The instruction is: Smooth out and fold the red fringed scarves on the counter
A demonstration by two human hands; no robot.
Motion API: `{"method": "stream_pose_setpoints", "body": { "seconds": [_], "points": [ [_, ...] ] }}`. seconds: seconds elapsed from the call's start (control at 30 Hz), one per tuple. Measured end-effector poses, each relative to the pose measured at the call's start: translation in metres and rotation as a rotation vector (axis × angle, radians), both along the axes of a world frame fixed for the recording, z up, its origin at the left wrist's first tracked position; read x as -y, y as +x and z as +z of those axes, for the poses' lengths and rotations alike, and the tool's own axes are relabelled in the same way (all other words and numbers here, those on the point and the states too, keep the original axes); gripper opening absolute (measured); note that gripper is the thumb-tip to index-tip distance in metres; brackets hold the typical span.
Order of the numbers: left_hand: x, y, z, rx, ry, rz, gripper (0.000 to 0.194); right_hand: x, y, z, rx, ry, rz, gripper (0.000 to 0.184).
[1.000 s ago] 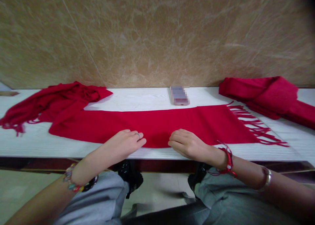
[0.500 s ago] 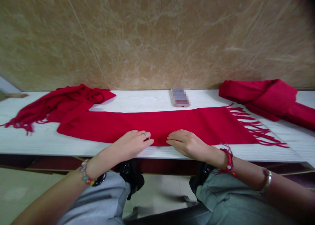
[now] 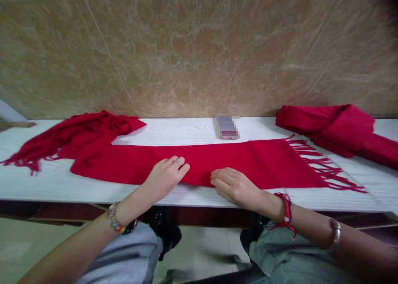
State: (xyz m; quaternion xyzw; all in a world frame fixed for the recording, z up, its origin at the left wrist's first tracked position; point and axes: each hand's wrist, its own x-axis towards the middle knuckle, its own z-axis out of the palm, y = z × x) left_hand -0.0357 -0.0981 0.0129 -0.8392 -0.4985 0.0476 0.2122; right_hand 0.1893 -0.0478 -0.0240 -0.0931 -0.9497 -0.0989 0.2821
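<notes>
A long red scarf (image 3: 230, 159) lies spread lengthwise on the white tabletop, with fringe (image 3: 323, 163) at its right end. My left hand (image 3: 166, 174) rests over the middle of the scarf, thumb slightly apart from the bent fingers, nothing visible in it. Close by on the right, my right hand (image 3: 236, 186) has its fingers drawn together at the scarf's near edge; the fingertips are partly hidden. The scarf's left end runs into a bunched, crumpled red part (image 3: 90, 130) with fringe hanging to the left.
Another red cloth (image 3: 326, 126) lies folded and bundled at the back right. A phone (image 3: 226, 127), blurred out, lies behind the scarf. The white table (image 3: 180, 130) meets a brown marbled wall (image 3: 199, 52). My knees are below its front edge.
My left hand has moved a little away from the near edge and to the left over the scarf. My right hand stays near the edge. The view has tilted up slightly.
</notes>
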Motion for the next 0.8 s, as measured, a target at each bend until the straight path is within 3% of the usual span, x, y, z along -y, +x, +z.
{"method": "stream_pose_setpoints", "body": {
  "seconds": [0.1, 0.3, 0.43, 0.5, 0.63, 0.8],
  "points": [
    [0.000, -0.002, 0.001, 0.004, -0.006, -0.050, 0.029, 0.000, 0.001, -0.001, -0.030, 0.022, -0.008, 0.020],
    [0.015, -0.014, 0.006, 0.104, -0.367, -0.071, 0.047, -0.002, -0.001, -0.004, 0.067, -0.165, 0.038, 0.020],
    [0.012, -0.022, 0.025, 0.248, -0.611, -0.182, 0.036, -0.004, 0.000, -0.007, 0.081, -0.193, 0.068, 0.024],
    [0.000, -0.023, 0.030, 0.305, -0.636, -0.187, 0.030, -0.004, 0.000, -0.008, 0.098, -0.199, 0.079, 0.027],
    [-0.025, -0.017, 0.020, 0.293, -0.516, 0.009, 0.037, -0.002, -0.003, -0.006, 0.162, -0.232, 0.112, 0.030],
    [-0.028, -0.009, 0.006, 0.200, -0.715, 0.214, 0.073, 0.001, -0.002, 0.003, 0.268, -0.398, 0.135, 0.035]
  ]
}}
